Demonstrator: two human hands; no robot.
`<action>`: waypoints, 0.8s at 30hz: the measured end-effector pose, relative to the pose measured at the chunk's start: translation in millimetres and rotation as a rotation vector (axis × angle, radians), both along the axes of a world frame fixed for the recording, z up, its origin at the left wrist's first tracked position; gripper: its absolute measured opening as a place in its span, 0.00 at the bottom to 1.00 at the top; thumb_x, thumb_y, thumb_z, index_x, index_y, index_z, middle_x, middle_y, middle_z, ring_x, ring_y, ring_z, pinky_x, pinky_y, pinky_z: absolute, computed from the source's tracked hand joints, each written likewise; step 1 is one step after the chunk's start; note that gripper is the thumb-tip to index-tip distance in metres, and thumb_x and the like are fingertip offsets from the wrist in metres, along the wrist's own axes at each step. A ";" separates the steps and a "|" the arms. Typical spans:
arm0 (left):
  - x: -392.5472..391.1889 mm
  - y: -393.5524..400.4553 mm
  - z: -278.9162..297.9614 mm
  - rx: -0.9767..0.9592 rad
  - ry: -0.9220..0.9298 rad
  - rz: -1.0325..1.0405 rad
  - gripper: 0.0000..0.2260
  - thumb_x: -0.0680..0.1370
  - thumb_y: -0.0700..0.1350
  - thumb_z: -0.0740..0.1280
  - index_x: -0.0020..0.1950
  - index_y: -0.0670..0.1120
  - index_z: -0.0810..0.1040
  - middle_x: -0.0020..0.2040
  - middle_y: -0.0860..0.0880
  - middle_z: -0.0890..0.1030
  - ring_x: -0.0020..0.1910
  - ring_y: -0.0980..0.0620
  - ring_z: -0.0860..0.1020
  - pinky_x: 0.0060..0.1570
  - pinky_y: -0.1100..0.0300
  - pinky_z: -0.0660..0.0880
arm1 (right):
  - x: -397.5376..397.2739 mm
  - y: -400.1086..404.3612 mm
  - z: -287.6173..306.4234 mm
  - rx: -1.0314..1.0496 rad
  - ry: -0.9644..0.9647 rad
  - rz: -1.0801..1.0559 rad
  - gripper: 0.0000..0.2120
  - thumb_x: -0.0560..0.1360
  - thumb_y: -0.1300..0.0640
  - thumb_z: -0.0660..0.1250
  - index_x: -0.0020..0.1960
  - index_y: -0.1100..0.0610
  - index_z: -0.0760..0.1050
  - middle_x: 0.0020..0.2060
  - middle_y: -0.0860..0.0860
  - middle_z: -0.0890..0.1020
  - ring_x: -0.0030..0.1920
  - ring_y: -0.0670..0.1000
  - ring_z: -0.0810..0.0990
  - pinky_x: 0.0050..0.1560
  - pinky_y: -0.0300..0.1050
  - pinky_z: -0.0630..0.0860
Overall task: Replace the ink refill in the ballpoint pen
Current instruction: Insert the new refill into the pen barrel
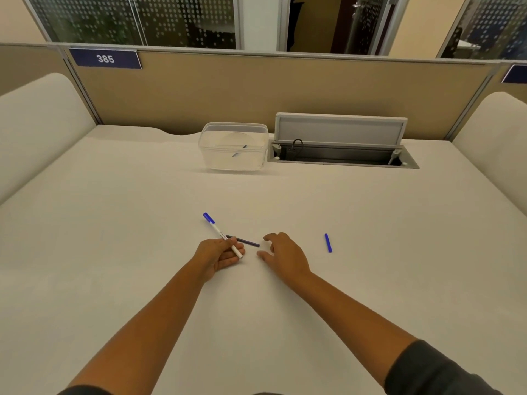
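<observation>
Left hand (218,256) grips the white pen barrel (225,238), its blue end pointing toward 11 o'clock. Right hand (282,255) hovers open, fingers spread, just at 3 o'clock of the dark refill (245,241) lying on the counter (142,195). A blue cap (328,243) lies farther toward 3 o'clock; a clear tub (233,146) sits at 12 o'clock, holding another refill.
</observation>
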State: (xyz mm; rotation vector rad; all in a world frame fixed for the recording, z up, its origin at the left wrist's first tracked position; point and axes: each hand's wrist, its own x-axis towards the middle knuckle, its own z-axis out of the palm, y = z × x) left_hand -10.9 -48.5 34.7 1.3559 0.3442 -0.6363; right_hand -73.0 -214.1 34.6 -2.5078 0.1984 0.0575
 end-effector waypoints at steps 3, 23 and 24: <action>-1.7 -0.3 -1.5 -0.001 -0.029 0.009 0.07 0.76 0.40 0.65 0.48 0.36 0.77 0.40 0.43 0.84 0.33 0.52 0.83 0.33 0.61 0.81 | 7.0 3.4 -2.5 0.049 0.022 -0.064 0.19 0.73 0.46 0.66 0.62 0.52 0.72 0.56 0.53 0.76 0.52 0.52 0.77 0.49 0.43 0.72; 3.2 2.4 0.3 -0.209 -0.021 0.258 0.04 0.79 0.38 0.60 0.46 0.39 0.72 0.56 0.35 0.76 0.32 0.50 0.84 0.29 0.61 0.80 | -16.2 -17.2 16.7 0.560 0.281 -0.253 0.09 0.72 0.54 0.70 0.46 0.59 0.82 0.33 0.49 0.78 0.30 0.47 0.75 0.34 0.37 0.76; 3.3 2.1 1.0 -0.212 -0.019 0.260 0.04 0.79 0.38 0.60 0.46 0.39 0.72 0.56 0.35 0.76 0.32 0.49 0.84 0.29 0.61 0.80 | -17.1 -16.7 15.9 0.557 0.291 -0.256 0.09 0.72 0.53 0.70 0.46 0.58 0.81 0.33 0.49 0.77 0.29 0.47 0.75 0.33 0.37 0.76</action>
